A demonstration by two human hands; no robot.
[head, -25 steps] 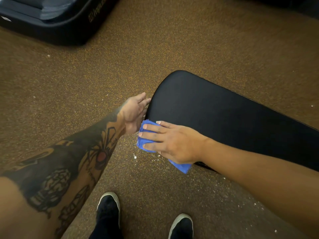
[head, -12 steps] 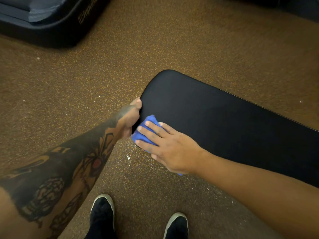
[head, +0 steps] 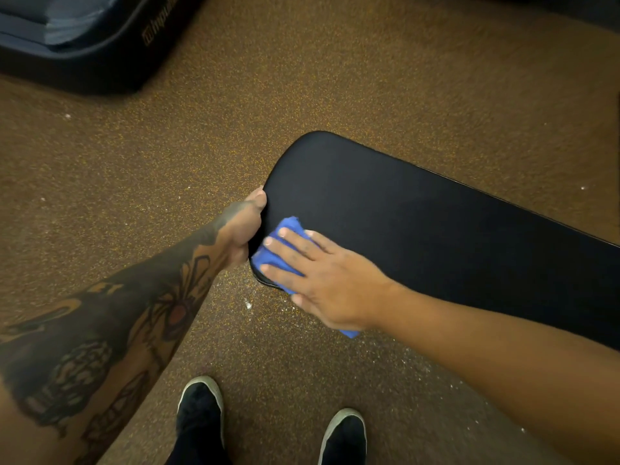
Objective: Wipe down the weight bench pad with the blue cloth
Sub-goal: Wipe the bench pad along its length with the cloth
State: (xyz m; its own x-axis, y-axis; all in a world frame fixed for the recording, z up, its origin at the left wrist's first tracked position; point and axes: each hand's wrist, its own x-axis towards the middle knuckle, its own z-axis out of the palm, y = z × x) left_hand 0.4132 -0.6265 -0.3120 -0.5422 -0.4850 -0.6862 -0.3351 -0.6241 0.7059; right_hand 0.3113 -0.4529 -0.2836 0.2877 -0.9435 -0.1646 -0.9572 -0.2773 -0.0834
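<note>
Brown speckled gym floor (head: pixel 100 203), seen from above and scattered with pale flecks. Nearest the viewer, 2 dark shoes (head: pixel 201 414) with light soles stand side by side at the lower edge. Above them, a tattooed left forearm leads to the left hand (head: pixel 243 226), which clasps the rounded end of the black weight bench pad (head: pixel 419 223), thumb on the top edge and fingers curled out of sight beneath. Just beside it, the right hand (head: pixel 330 280) lies flat, its fingers straight and spread, pressing the blue cloth (head: pixel 291 225) onto the near corner of the pad top. The cloth shows beyond the fingertips, and 1 corner projects under the heel of the hand, past the pad's near edge. The pad runs away to the right. Farthest off, upper left, a dark machine base (head: pixel 84 55) bears blurred, illegible lettering.
</note>
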